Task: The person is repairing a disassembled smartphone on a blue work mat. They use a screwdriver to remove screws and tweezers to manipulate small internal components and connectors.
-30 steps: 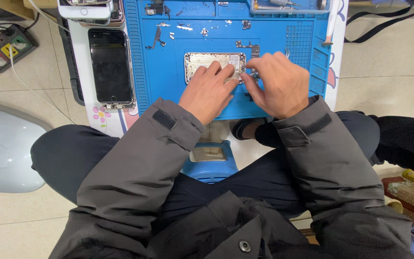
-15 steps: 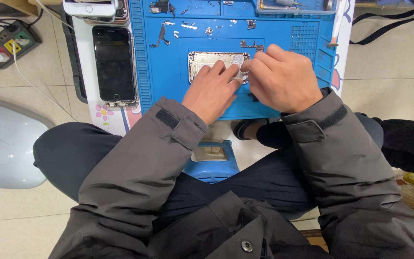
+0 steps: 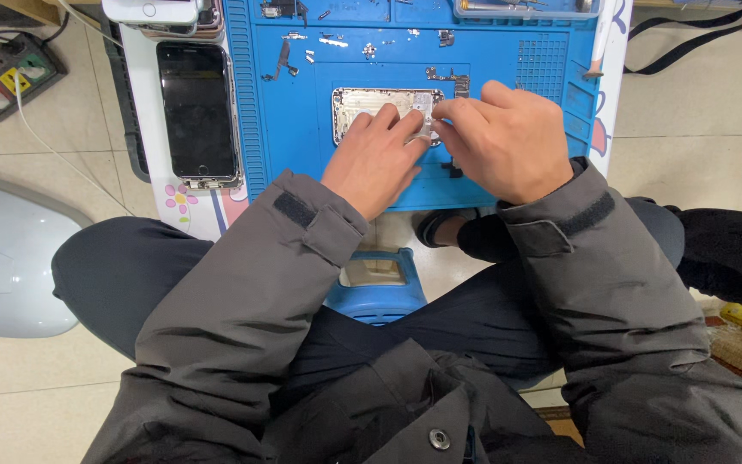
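Both hands have crept left along the phone shell (image 3: 371, 105), which lies lengthwise across the blue mat (image 3: 302, 129): left hand (image 3: 377, 159) presses its right half, right hand (image 3: 508, 137) pinches a small part at its right end.

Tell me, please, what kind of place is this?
Probably a phone repair spot: a blue repair mat holds an opened phone shell and loose small parts, and a black phone lies beside it.
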